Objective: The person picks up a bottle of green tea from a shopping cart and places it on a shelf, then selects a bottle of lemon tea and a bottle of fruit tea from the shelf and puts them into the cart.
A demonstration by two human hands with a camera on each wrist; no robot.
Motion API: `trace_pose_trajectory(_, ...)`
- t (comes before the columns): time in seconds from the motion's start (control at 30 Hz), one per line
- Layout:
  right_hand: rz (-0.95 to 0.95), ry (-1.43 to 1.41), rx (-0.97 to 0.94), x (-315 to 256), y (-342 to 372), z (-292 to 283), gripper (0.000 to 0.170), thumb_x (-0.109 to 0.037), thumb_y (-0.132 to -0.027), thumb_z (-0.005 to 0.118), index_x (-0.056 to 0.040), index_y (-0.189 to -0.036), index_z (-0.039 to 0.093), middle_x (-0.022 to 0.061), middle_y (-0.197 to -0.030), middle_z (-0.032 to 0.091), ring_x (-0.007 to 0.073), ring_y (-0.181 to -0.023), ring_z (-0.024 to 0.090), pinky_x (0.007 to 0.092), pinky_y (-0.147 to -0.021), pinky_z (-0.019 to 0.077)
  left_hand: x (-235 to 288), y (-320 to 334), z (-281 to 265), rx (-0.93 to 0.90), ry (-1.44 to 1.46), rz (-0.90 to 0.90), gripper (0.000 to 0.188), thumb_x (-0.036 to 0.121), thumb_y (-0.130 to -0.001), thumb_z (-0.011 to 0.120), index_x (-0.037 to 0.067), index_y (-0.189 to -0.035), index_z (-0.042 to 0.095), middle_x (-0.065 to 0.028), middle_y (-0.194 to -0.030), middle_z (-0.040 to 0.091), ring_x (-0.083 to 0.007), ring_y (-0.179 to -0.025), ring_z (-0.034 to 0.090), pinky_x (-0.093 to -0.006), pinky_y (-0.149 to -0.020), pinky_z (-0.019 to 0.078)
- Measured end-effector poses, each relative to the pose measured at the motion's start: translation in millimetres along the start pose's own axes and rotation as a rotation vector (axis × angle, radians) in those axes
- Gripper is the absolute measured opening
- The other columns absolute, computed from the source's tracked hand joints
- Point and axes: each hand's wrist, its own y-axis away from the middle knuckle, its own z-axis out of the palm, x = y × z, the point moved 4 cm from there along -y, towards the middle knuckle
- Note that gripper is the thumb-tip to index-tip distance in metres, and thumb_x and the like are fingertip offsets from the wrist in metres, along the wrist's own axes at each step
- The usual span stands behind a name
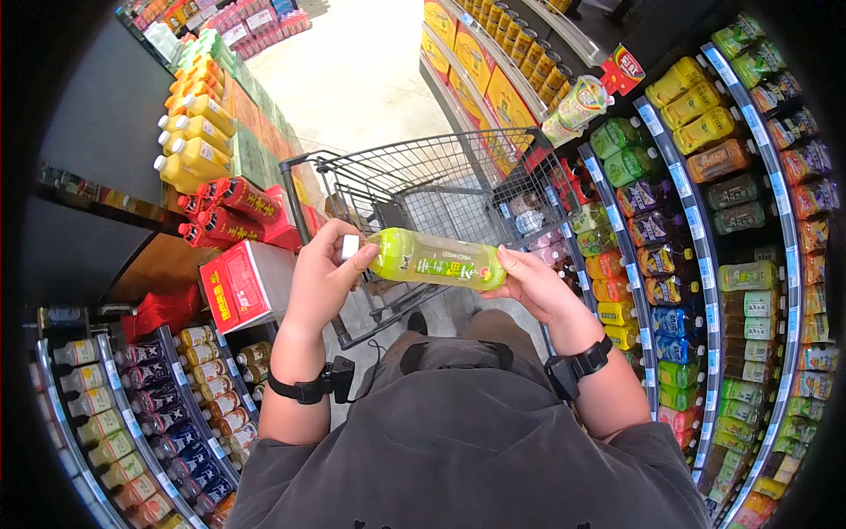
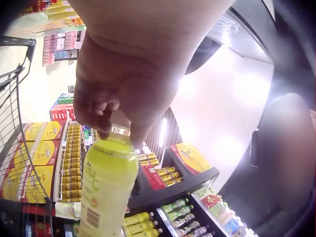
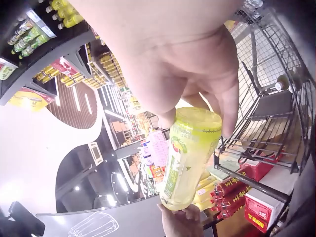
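A bottle of yellow-green drink [image 1: 441, 260] lies sideways between my two hands, in front of my body and over the near end of the shopping cart [image 1: 441, 189]. My left hand [image 1: 326, 269] grips it at the neck, by the white cap [image 1: 351, 247]. At the other end, my right hand [image 1: 539, 286] holds the base between thumb and fingers. In the left wrist view the bottle [image 2: 108, 182] shows a barcode on its label, and the neck sits within the fingers. The right wrist view shows the bottle's base [image 3: 198, 118] in my right hand [image 3: 190, 74].
Shelves of bottled drinks [image 1: 745, 291] rise at the right, with more bottle racks [image 1: 167, 414] at lower left. Orange juice bottles [image 1: 198, 137] and red bottles [image 1: 233, 212] stand on the left beside a red and white box [image 1: 242, 286]. Yellow cartons [image 1: 476, 57] line the aisle ahead.
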Motion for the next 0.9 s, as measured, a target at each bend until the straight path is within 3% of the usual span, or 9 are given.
trace_pose_trajectory(0.07,-0.003,-0.031,0.047,-1.2,7.7,-4.3,0.054,-0.042,-0.109,0.047,0.0023,-0.138,0.055,0.0126,-0.127,0.066,0.0199,-0.111,0.066,0.0352,-0.094,0.0559,-4.7,0.1,9.9,0.011,0.116,-0.020,0.022,0.020,-0.095,0.076,0.004,-0.099,0.061,0.0065,-0.072,0.052,-0.0012,-0.064,0.043,-0.0217,-0.054,0.0338)
trace_pose_trajectory(0.1,0.012,-0.115,0.005,17.1,-31.4,11.4,0.054,-0.042,-0.109,0.047,0.0023,-0.138,0.055,0.0126,-0.127,0.066,0.0199,-0.111,0.066,0.0352,-0.094,0.0559,-10.9,-13.5,-18.1,0.012,0.036,-0.072,0.022,0.020,-0.095,0.076,0.004,-0.099,0.061,0.0065,-0.072,0.052,-0.0012,-0.064,0.043,-0.0217,-0.054,0.0338)
trace_pose_trajectory(0.3,0.083,-0.208,0.074,25.3,-78.3,-45.0,0.050,-0.042,-0.109,0.046,-0.0001,-0.134,0.058,0.0114,-0.124,0.067,0.0201,-0.109,0.066,0.0350,-0.092,0.0559,-41.8,-65.1,12.1,-0.033,-0.183,-0.081,0.022,0.015,-0.094,0.075,0.003,-0.105,0.061,0.0049,-0.075,0.055,-0.0021,-0.067,0.044,-0.0221,-0.057,0.0343)
trace_pose_trajectory(0.43,0.166,-0.277,0.051,41.3,-127.6,-75.2,0.044,-0.038,-0.110,0.045,-0.0046,-0.135,0.058,0.0088,-0.124,0.066,0.0186,-0.111,0.064,0.0355,-0.093,0.0548,-59.3,-96.0,33.4,0.006,-0.193,-0.099,0.027,0.016,-0.094,0.075,0.003,-0.113,0.061,0.0013,-0.080,0.062,-0.0051,-0.068,0.049,-0.0241,-0.059,0.0404)
trace_pose_trajectory(0.47,0.189,-0.285,0.092,47.8,-140.8,-82.1,0.042,-0.037,-0.110,0.044,-0.0065,-0.136,0.058,0.0077,-0.125,0.066,0.0183,-0.111,0.064,0.0357,-0.094,0.0541,-61.9,-101.0,39.8,-0.032,-0.235,-0.178,0.027,0.012,-0.096,0.072,0.003,-0.119,0.061,0.0014,-0.090,0.062,-0.0052,-0.078,0.053,-0.0240,-0.067,0.0430)
trace_pose_trajectory(0.6,0.312,-0.420,0.171,91.8,-199.3,-110.6,0.035,-0.031,-0.110,0.043,-0.0103,-0.135,0.059,0.0058,-0.127,0.065,0.0180,-0.113,0.063,0.0369,-0.098,0.0516,-93.3,-131.6,64.2,-0.110,-0.453,-0.327,0.048,0.013,-0.094,0.072,0.006,-0.140,0.060,0.0048,-0.076,0.056,-0.0033,-0.066,0.045,-0.0223,-0.059,0.0388)
trace_pose_trajectory(0.73,0.412,-0.513,0.210,127.9,-249.0,-135.7,0.030,-0.023,-0.109,0.045,-0.0097,-0.131,0.059,0.0062,-0.129,0.063,0.0203,-0.120,0.059,0.0417,-0.104,0.0474,-145.3,-162.7,84.2,-0.011,-0.443,-0.389,0.049,0.017,-0.092,0.073,0.008,-0.139,0.063,-0.0065,-0.081,0.068,-0.0072,-0.060,0.045,-0.0267,-0.056,0.0407)
trace_pose_trajectory(0.83,0.442,-0.467,0.321,158.1,-289.8,-153.4,0.029,-0.022,-0.107,0.048,-0.0095,-0.131,0.059,0.0063,-0.128,0.063,0.0201,-0.120,0.059,0.0411,-0.103,0.0480,-167.4,-186.7,100.5,-0.027,-0.523,-0.464,0.046,0.015,-0.096,0.070,0.004,-0.140,0.061,0.0035,-0.079,0.058,-0.0029,-0.065,0.043,-0.0215,-0.058,0.0380)
trace_pose_trajectory(0.9,0.449,-0.477,0.337,171.4,-311.0,-163.1,0.034,-0.020,-0.105,0.051,-0.0086,-0.137,0.056,0.0081,-0.133,0.061,0.0218,-0.126,0.055,0.0434,-0.108,0.0437,-192.6,-200.3,108.7,-0.018,-0.559,-0.456,0.041,0.015,-0.096,0.071,0.002,-0.135,0.066,0.0006,-0.079,0.063,-0.0041,-0.065,0.047,-0.0228,-0.058,0.0405)
